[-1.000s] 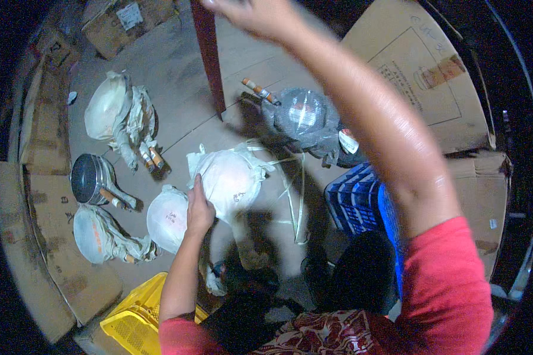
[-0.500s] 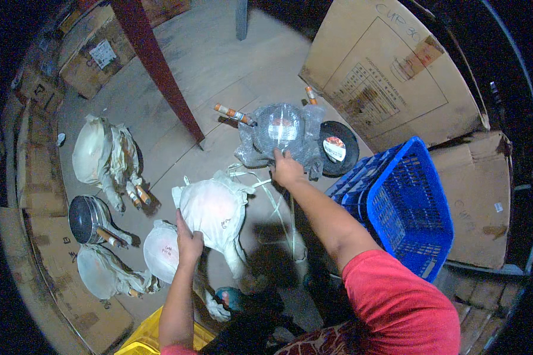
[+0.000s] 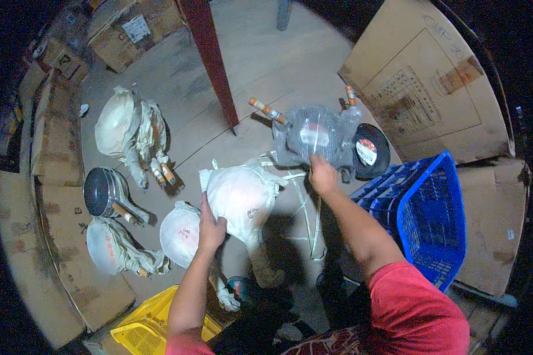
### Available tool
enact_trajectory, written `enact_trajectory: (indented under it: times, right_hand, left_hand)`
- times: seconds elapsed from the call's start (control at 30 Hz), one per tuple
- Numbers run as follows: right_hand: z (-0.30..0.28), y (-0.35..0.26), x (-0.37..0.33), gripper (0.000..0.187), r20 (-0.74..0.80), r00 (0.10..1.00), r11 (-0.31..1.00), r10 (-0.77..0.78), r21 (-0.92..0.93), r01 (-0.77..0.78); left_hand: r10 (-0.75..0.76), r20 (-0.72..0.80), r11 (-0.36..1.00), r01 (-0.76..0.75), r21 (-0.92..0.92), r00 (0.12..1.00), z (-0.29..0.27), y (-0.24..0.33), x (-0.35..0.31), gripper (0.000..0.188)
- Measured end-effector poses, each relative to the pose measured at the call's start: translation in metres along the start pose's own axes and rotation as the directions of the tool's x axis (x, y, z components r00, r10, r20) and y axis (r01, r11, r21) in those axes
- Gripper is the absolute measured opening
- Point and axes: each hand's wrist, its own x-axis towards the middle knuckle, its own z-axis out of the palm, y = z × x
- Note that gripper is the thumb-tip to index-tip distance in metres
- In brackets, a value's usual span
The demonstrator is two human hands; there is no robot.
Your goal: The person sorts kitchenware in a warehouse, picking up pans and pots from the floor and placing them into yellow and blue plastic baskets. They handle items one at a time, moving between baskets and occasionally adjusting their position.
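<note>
Left hand [image 3: 212,231], fingers straight, lies along a white-wrapped pan [image 3: 243,192] as the right hand [image 3: 323,176], grip unclear, meets a plastic-wrapped pan [image 3: 314,133] on the floor [image 3: 278,65], likely weighty, slippery, best held by its brown handles [image 3: 267,110].

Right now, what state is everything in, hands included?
Large central pan: covered, pale-wrapped.
Smaller pan beside it: covered, pale-wrapped.
Upper-left bundle: wrapped, handle ends showing.
Lower-left pan: wrapped.
Dark left pan: face uncovered.
Upper-right pan: clear-wrapped.
Black pan: unwrapped, labelled.
Blue crate: mouth open.
Yellow crate: partly hidden.
Left hand: fingers extended, at the large central pan.
Right hand: at the upper-right pan, grip unclear.
</note>
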Motion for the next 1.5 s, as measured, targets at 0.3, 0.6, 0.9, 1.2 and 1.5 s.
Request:
enact_trajectory:
  times: [0.3,0.6,0.9,1.2,1.5]
  right_hand:
    - [0.011,-0.012,-0.066,0.021,0.236,0.971,0.996,-0.039,-0.068,0.056]
    - [0.037,-0.017,-0.075,0.024,0.234,0.972,0.999,0.031,-0.046,-0.021]
    - [0.066,-0.015,-0.101,0.036,0.164,0.986,0.99,-0.028,-0.13,0.05]
    - [0.082,-0.039,-0.117,0.057,0.289,0.95,0.985,0.121,-0.151,-0.08]
    - [0.062,-0.041,-0.113,0.051,0.277,0.954,0.992,0.117,-0.082,-0.098]
  left_hand:
    - [0.204,-0.242,0.954,-0.137,0.265,0.949,-0.015,0.05,0.049,0.072]
    - [0.169,-0.166,0.984,-0.156,0.084,0.972,0.037,0.095,0.114,0.061]
    - [-0.108,-0.148,0.962,0.066,-0.263,0.983,0.033,0.081,0.181,0.026]
    - [-0.158,-0.052,0.84,0.106,-0.533,0.986,0.037,0.082,0.168,0.018]
    - [-0.118,-0.081,0.853,0.06,-0.519,0.99,0.042,0.077,0.172,0.015]
